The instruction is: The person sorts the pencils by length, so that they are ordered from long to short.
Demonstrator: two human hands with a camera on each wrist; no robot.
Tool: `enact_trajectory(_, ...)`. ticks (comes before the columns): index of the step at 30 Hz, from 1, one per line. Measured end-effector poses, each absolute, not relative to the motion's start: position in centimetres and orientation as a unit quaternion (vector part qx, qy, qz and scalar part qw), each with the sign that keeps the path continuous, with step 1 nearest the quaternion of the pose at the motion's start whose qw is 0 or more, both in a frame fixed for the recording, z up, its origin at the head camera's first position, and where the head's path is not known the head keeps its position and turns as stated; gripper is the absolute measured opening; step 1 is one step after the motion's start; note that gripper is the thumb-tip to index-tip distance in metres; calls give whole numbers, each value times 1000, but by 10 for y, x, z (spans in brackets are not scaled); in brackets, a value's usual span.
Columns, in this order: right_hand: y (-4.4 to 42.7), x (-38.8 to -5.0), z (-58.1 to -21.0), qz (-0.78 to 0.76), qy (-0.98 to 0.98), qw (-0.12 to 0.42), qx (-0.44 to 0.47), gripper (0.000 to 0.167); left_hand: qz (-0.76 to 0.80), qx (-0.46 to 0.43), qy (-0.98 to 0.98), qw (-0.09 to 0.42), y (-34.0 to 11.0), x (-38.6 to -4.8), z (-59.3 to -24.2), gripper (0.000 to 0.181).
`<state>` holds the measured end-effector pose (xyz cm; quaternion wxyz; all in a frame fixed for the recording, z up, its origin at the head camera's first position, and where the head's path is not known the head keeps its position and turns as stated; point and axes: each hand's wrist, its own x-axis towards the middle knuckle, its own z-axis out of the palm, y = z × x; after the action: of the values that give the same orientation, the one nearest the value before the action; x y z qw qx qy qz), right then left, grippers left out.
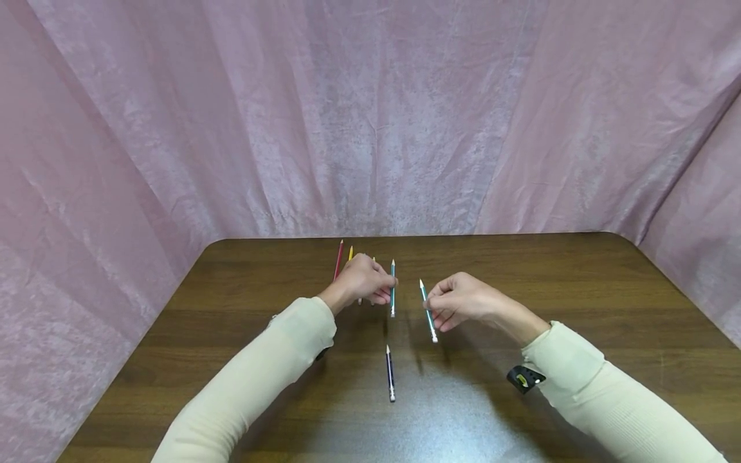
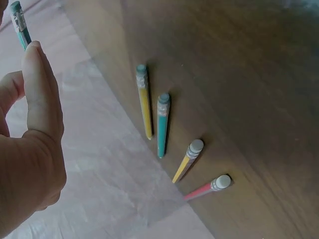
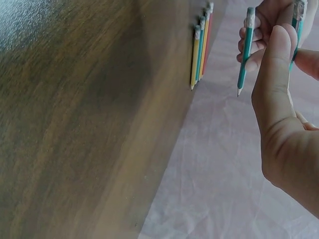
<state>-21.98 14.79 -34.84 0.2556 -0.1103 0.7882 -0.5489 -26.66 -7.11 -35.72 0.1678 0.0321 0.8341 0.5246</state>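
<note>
Pinched between thumb and fingers of my left hand (image 1: 363, 279) is a teal pencil (image 1: 393, 289), tip pointing away, raised over the table. My right hand (image 1: 466, 300) pinches another teal pencil (image 1: 427, 310), slightly tilted, a little to the right. In the right wrist view both held pencils show, the left hand's (image 3: 246, 52) and the right hand's (image 3: 298, 30). Beneath and beyond the left hand lie a red pencil (image 1: 338, 260), a yellow pencil (image 1: 350, 253) and others partly hidden. The left wrist view shows them as red (image 2: 202, 190), yellow (image 2: 185, 165), teal (image 2: 162, 129) and yellow (image 2: 145, 107).
A dark blue pencil (image 1: 390, 374) lies nearer on the wooden table (image 1: 231, 308), tip pointing away. Pink curtains (image 1: 376, 116) hang behind the far edge and at both sides.
</note>
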Motion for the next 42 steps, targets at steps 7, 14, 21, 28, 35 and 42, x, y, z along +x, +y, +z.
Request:
enact_trajectory(7, 152, -219, -346, -548, 790, 252, -110, 17, 531, 18, 830, 170, -67, -277, -357, 10)
enact_trajectory(14, 155, -219, -345, -549, 789, 253, -108, 13, 527, -3, 834, 166, -60, -286, -364, 11)
enact_trajectory(21, 156, -218, -347, -552, 786, 255, -111, 20, 516, -35, 842, 153, -57, -297, -369, 9)
enact_trajectory(28, 159, -217, -347, -549, 791, 251, -100, 16, 488, -56, 857, 156, -55, -307, -369, 7)
enact_trajectory(35, 160, -217, -349, -552, 789, 251, -103, 19, 440, -57, 882, 162, -53, -314, -372, 13)
enact_trajectory(42, 163, -215, -349, -555, 787, 250, -101, 24, 391, -53, 906, 151, -52, -321, -376, 19)
